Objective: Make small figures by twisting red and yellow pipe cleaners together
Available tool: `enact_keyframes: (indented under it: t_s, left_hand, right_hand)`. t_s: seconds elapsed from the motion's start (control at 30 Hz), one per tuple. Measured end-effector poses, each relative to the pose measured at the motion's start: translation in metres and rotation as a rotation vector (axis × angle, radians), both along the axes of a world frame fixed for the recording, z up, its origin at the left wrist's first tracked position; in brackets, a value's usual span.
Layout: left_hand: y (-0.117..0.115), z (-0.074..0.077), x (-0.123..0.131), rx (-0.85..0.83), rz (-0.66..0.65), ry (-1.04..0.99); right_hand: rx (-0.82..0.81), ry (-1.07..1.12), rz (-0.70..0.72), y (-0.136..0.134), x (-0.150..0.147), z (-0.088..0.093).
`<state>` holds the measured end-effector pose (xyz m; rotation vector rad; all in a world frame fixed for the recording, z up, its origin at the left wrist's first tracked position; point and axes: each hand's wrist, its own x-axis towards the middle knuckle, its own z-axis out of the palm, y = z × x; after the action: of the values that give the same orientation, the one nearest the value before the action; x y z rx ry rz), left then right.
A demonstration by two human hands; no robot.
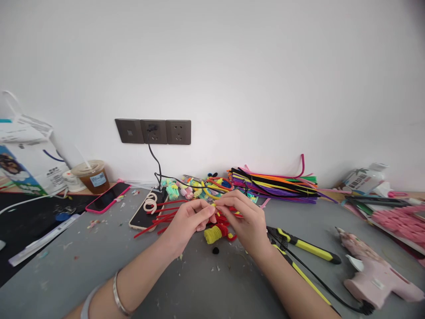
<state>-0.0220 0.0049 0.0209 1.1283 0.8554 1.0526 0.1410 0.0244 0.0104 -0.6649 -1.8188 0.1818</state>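
My left hand (195, 217) and my right hand (244, 217) meet over the middle of the desk, fingertips pinched together. Between them shows a small bit of yellow pipe cleaner (214, 205), mostly covered by the fingers. Just below, a coiled yellow and red pipe cleaner piece (214, 234) lies on the desk, with a small black pompom (215, 250) in front of it. Loose red pipe cleaners (156, 223) spread out behind and left of my left hand, partly across a phone (141, 217).
A bundle of coloured pipe cleaners (275, 184) lies by the wall. On the right are yellow-handled pliers (308, 248) and a pink glue gun (372, 270) with a black cord. A drink cup (96, 179) and pink-cased phone (108, 199) stand left.
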Motion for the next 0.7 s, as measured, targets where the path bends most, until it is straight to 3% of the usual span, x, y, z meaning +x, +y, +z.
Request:
enact_keyframes:
  t_s: [0.3,0.5,0.7]
  left_hand:
    - [0.0018,-0.0025,-0.0016,0.042,0.016,0.058]
    - [-0.0018,-0.0043,0.0027,-0.037,0.004,-0.041]
    - [-0.0051,-0.0047,0.0069,-0.059,0.027,-0.069]
  right_hand:
    - [0.027,-0.124,-0.027,0.0067,0.0061,-0.0002]
    - [0.164,-0.222,-0.099,0.0052,0.0082,0.0024]
    - [0.153,-0.250,-0.109,0.0054,0.0084,-0.0002]
